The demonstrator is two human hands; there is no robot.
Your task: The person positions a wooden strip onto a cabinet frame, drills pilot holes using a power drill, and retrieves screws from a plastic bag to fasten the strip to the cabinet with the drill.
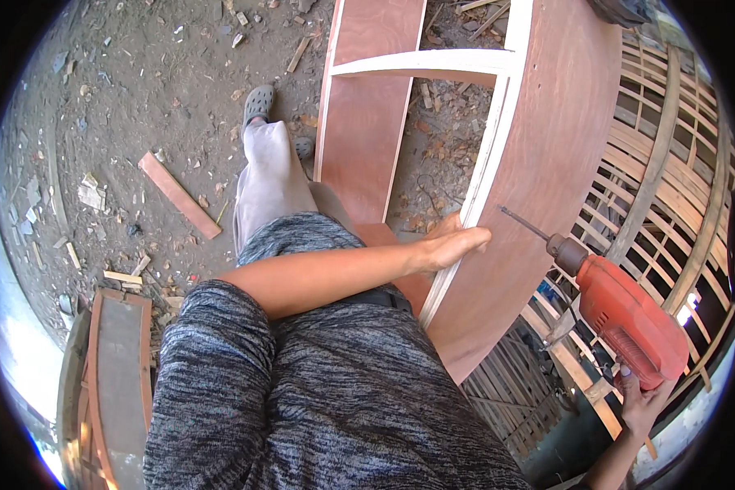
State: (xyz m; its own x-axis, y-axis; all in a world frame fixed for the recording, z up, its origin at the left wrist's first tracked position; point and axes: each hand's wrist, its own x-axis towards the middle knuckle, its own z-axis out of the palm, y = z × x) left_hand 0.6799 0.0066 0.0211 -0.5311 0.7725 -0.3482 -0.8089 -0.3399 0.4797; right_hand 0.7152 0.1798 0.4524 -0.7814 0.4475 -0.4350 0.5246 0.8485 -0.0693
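Observation:
My left hand (456, 245) reaches across my body and grips the white edge strip of a tall plywood cabinet frame (551, 122), fingers wrapped over it. At the right, my right hand (639, 400) holds a red power drill (633, 318) by its rear handle. The drill's long bit (524, 224) points left toward the cabinet's side panel, its tip close to the white edge a little above my left hand. From this view I cannot tell whether the tip touches the wood. A white crosspiece (420, 61) spans the frame's upper opening.
Dirt ground (147, 90) with scattered scraps surrounds my feet. A loose plywood strip (180, 196) lies to the left. A framed panel (118, 367) stands at lower left. Wooden slat lattices (661, 163) fill the right side, behind the drill. A dark object (621, 10) sits atop the cabinet.

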